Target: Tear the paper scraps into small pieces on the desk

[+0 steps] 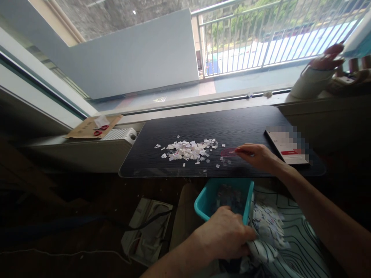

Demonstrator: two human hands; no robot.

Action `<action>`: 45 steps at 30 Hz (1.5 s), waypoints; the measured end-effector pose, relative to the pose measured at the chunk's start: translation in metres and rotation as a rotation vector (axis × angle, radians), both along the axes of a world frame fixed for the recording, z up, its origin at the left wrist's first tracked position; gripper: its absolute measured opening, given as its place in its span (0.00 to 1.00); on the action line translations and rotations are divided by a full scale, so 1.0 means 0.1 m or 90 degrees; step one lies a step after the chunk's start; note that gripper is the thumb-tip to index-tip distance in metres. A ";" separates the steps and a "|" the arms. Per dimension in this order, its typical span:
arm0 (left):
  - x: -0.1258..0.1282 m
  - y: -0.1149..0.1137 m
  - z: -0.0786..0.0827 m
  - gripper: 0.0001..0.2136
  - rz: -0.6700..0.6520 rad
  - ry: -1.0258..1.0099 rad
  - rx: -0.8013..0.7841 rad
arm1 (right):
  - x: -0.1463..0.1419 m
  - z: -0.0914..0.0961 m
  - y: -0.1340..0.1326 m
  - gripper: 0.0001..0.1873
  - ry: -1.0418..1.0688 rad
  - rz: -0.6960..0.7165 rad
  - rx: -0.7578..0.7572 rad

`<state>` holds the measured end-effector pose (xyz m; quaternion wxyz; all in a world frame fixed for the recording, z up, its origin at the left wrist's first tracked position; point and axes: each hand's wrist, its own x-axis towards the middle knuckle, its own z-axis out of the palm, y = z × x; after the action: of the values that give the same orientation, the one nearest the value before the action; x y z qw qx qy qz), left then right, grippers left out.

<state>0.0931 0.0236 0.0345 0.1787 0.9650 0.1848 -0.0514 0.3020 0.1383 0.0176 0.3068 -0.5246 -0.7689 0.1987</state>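
My right hand (256,156) is closed on one end of a thin, see-through pink oval piece (228,152), its kind unclear, held low over the dark table (237,123). To its left lies a heap of small white paper pieces (187,150), with a few loose bits around the pink piece. My left hand (222,236) is closed on a bunched edge of a pale cloth with dark curved lines (292,255), in front of a teal bin (201,200). Inside the bin are small scraps, dim in shadow. More paper pieces (268,224) lie on the cloth.
A flat box (285,148), partly blurred out, lies on the table's right side. Red-handled scissors (100,130) rest on a brown envelope (82,127) on the left sill, near a white radiator (120,134). A white vase-like object (311,79) stands at right.
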 end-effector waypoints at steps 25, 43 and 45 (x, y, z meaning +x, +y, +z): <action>0.00 -0.02 -0.01 0.09 0.019 -0.009 -0.007 | 0.08 -0.03 -0.32 0.15 0.056 0.006 -0.095; -0.03 -0.03 -0.01 0.08 0.026 -0.010 -0.014 | -0.03 0.02 -0.25 0.12 0.069 0.075 -0.170; -0.03 -0.02 -0.01 0.08 0.023 -0.010 -0.009 | 0.03 0.03 -0.32 0.12 0.078 0.061 -0.159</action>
<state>0.0906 0.0214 0.0330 0.1879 0.9605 0.2007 -0.0421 0.3047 0.1062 0.0211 0.2755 -0.5087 -0.7419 0.3391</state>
